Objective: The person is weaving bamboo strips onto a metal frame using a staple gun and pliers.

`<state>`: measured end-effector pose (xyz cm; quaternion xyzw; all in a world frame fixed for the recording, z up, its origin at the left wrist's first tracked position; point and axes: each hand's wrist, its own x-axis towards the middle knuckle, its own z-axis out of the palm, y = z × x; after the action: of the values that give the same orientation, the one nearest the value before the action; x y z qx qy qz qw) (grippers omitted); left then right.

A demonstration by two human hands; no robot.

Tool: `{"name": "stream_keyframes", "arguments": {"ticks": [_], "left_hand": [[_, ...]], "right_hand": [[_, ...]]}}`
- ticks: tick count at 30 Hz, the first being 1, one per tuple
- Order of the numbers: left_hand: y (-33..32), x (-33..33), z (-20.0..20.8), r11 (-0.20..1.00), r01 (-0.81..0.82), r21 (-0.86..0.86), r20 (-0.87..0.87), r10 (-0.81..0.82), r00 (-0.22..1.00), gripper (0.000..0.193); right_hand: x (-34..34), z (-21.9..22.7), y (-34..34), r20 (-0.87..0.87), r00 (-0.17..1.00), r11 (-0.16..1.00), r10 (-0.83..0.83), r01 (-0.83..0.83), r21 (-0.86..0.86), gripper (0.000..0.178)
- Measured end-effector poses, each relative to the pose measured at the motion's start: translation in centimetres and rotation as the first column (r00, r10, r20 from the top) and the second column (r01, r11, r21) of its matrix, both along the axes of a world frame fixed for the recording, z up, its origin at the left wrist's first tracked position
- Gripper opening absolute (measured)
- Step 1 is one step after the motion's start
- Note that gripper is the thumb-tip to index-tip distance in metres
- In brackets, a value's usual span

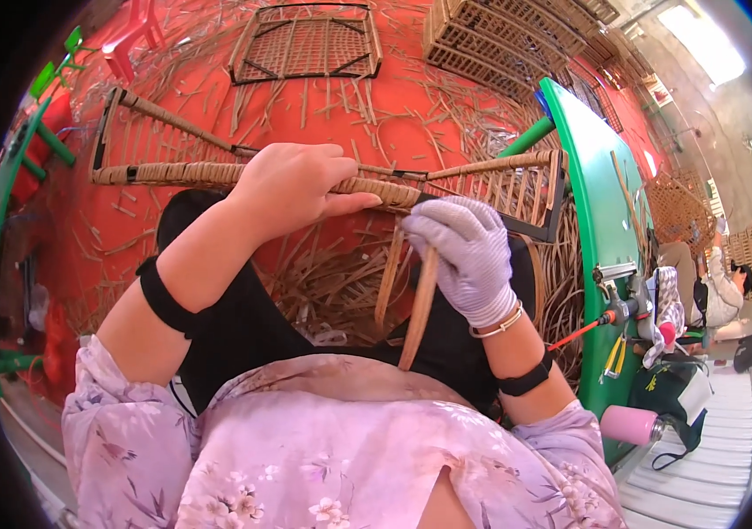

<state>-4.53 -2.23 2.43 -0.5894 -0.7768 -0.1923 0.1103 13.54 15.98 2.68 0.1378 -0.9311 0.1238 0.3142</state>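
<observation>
Across my lap lies a wicker frame (183, 173) with dark metal edges and woven slats, its near rail wrapped in rattan. My bare left hand (292, 185) is closed around the wrapped rail near its middle, thumb along the top. Just right of it, my right hand (462, 256), in a pale grey-lilac glove, pinches a brown rattan strip (420, 309) beside the rail. The strip's flat tail hangs toward my waist. A narrower length of rattan (387, 278) dangles to its left. The gloved fingertips are partly hidden behind the hand.
Cut rattan scraps litter the red floor (190, 97). Another frame (305, 42) lies ahead, with stacked woven frames (490, 44) to its right. A green table (601, 212) on my right bears a power tool (627, 309) and yellow-handled pliers (614, 357). Beyond it are a pink bottle (630, 425) and a person (722, 295).
</observation>
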Motion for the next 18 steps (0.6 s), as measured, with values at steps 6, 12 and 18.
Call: {"name": "stream_keyframes", "arguments": {"ticks": [6, 12, 18], "left_hand": [[0.0, 0.8, -0.6, 0.999, -0.048, -0.019, -0.064, 0.047, 0.997, 0.051], [-1.0, 0.8, -0.4, 0.997, -0.076, -0.015, -0.105, 0.074, 0.992, 0.050], [-1.2, 0.8, -0.7, 0.998, -0.068, 0.011, -0.119, 0.068, 0.991, 0.047]], "right_hand": [[3.0, 0.5, -1.9, 0.079, 0.992, 0.508, 0.101, 0.017, -0.861, 0.048], [5.0, 2.1, -2.1, 0.000, 1.000, 0.365, 0.009, -0.004, -0.931, 0.051], [5.0, 4.4, -3.7, 0.061, 0.997, 0.581, 0.056, 0.017, -0.814, 0.050]]}}
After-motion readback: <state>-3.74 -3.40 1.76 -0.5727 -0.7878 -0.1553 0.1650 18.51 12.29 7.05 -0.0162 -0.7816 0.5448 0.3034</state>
